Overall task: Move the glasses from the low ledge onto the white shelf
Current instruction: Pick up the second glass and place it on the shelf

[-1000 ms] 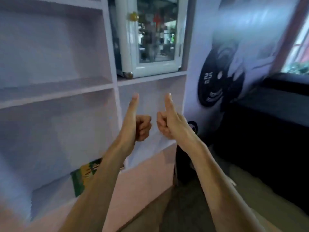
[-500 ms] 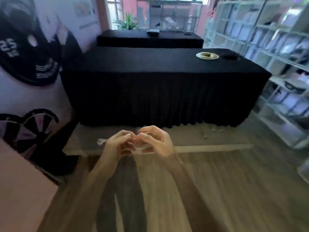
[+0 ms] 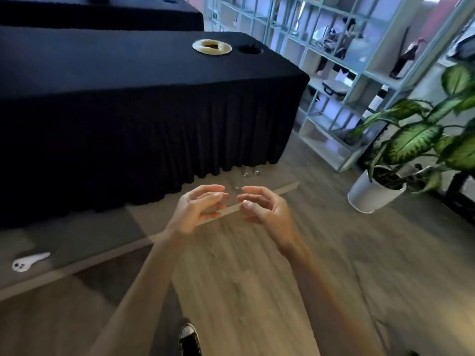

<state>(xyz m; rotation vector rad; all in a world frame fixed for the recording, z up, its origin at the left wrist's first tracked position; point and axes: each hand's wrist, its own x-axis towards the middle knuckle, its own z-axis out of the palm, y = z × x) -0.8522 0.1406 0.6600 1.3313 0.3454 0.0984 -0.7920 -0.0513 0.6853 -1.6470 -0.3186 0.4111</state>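
Several small clear glasses [image 3: 248, 172] stand on the low grey ledge [image 3: 77, 235], at the foot of the black-draped table; they are small and blurred. The white grid shelf [image 3: 331, 73] rises at the upper right, with a few items in its compartments. My left hand [image 3: 198, 208] and my right hand [image 3: 266, 208] hover side by side over the ledge's pale front edge, just short of the glasses. Both hands hold nothing, their fingers curled and spread apart, with a small gap between the two hands.
A long table under a black cloth [image 3: 154, 98] fills the left half, with a white plate [image 3: 212, 46] on top. A potted plant [image 3: 377, 191] stands on the wooden floor at the right. A white object [image 3: 28, 262] lies on the ledge at the left. My shoe [image 3: 189, 339] shows below.
The view has swung from a pink-and-white shelf wall to the black table and grid shelf. My hands went from thumbs up, to touching each other, to apart with spread fingers.
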